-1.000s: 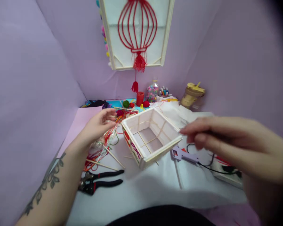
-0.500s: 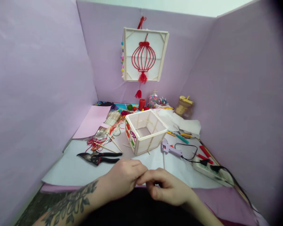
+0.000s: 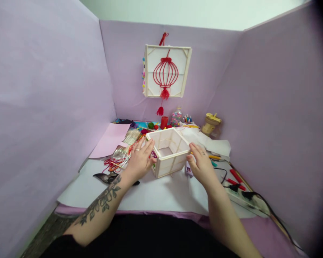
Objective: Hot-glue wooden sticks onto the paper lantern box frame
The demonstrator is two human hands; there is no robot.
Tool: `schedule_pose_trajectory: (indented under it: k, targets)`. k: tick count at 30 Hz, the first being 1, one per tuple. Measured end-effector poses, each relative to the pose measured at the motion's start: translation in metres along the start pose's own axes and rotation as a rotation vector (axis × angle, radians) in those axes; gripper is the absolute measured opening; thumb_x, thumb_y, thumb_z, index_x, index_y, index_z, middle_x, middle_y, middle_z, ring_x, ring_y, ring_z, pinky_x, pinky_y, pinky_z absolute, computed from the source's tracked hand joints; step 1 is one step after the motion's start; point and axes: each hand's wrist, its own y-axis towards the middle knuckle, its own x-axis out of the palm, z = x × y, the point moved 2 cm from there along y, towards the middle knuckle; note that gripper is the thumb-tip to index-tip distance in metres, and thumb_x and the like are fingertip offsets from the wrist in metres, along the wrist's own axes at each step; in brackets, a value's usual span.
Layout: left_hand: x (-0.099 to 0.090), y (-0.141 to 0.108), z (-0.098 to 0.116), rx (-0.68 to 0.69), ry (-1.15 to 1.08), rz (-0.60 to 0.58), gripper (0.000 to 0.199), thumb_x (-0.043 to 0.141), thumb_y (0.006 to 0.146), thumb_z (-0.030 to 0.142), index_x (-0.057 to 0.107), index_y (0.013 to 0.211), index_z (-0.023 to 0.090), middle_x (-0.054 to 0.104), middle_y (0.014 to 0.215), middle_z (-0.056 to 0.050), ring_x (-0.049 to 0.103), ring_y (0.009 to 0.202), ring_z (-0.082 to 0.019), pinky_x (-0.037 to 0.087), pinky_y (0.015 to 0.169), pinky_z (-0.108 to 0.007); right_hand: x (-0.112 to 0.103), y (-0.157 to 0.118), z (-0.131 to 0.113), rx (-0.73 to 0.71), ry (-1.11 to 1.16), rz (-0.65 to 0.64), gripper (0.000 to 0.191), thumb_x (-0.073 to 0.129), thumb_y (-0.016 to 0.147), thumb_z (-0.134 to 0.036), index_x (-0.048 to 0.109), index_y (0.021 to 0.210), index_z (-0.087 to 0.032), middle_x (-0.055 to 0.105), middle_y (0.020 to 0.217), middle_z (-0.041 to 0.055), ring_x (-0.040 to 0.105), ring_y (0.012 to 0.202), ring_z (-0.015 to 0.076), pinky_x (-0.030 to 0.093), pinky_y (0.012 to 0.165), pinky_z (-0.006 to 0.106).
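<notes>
A square, open-topped lantern box [image 3: 171, 165] of pale sticks and white sheet sides stands on the white-covered table. Coloured shapes decorate its left side, partly hidden by my fingers. My left hand [image 3: 140, 160] is at that side, open, fingers stretched along the wall; a ring shows on one finger. At the box's right corner is my right hand [image 3: 201, 165], also open with fingers extended. Whether either hand presses on the box I cannot tell. Below my right hand a lilac glue gun [image 3: 188, 170] is partly covered. Pruning shears [image 3: 105, 177] lie under my left forearm.
A finished lantern [image 3: 165, 71] with a red design hangs above the table. Behind the box are a red candle-like cylinder [image 3: 164, 122] and a jar of pompoms [image 3: 176, 117]. A power strip [image 3: 249, 202] with cables lies at right; pink paper [image 3: 111, 139] at left.
My hands have parted from each other near the table's front edge and reached forward to both sides of the box. The view has tilted up slightly; the box appears unmoved.
</notes>
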Motion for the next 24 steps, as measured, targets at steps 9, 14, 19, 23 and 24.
schedule_pose_trajectory:
  k: [9, 14, 19, 23, 24]
  targets:
    - [0.006, -0.001, 0.0, 0.012, -0.009, -0.051, 0.064, 0.031, 0.099, 0.052, 0.043, 0.148, 0.012, 0.044, 0.153, -0.013, 0.021, 0.148, -0.037, 0.021, 0.116, -0.057, 0.0, -0.001, 0.003, -0.001, 0.015, 0.001, 0.058, 0.035, 0.099, -0.05, 0.059, 0.132, -0.008, 0.059, 0.134, 0.022, 0.053, 0.126, 0.0339, 0.043, 0.106, 0.055]
    - [0.004, 0.0, 0.0, 0.005, -0.016, -0.055, 0.062, 0.032, 0.099, 0.052, 0.045, 0.146, 0.013, 0.045, 0.152, -0.013, 0.021, 0.148, -0.038, 0.023, 0.114, -0.061, 0.0, -0.001, 0.0, 0.001, 0.029, 0.001, 0.054, 0.037, 0.099, -0.047, 0.059, 0.133, -0.012, 0.06, 0.134, 0.021, 0.055, 0.125, 0.0325, 0.044, 0.105, 0.055]
    - [0.006, 0.002, -0.003, 0.011, -0.03, -0.055, 0.064, 0.031, 0.099, 0.055, 0.046, 0.146, 0.013, 0.047, 0.151, -0.014, 0.021, 0.148, -0.038, 0.022, 0.115, -0.061, 0.0, -0.003, 0.0, 0.016, 0.04, -0.018, 0.052, 0.039, 0.098, -0.047, 0.057, 0.135, -0.014, 0.058, 0.136, 0.0202, 0.053, 0.127, 0.0321, 0.042, 0.106, 0.054]
    - [-0.008, -0.004, 0.0, 0.064, -0.152, 0.098, 0.072, 0.024, 0.099, 0.062, 0.042, 0.147, 0.012, 0.038, 0.155, -0.019, 0.024, 0.148, -0.035, 0.024, 0.116, -0.058, -0.008, -0.008, 0.001, 0.057, 0.054, 0.007, 0.055, 0.039, 0.098, -0.048, 0.048, 0.143, -0.018, 0.048, 0.147, 0.0184, 0.046, 0.135, 0.0319, 0.039, 0.109, 0.056]
    - [-0.016, -0.009, 0.005, 0.103, -0.228, 0.168, 0.07, 0.025, 0.098, 0.062, 0.042, 0.147, 0.013, 0.038, 0.155, -0.02, 0.027, 0.147, -0.033, 0.025, 0.117, -0.056, -0.012, -0.011, 0.002, 0.074, 0.062, 0.035, 0.055, 0.039, 0.098, -0.047, 0.047, 0.144, -0.018, 0.046, 0.149, 0.0183, 0.044, 0.137, 0.0319, 0.038, 0.109, 0.056]
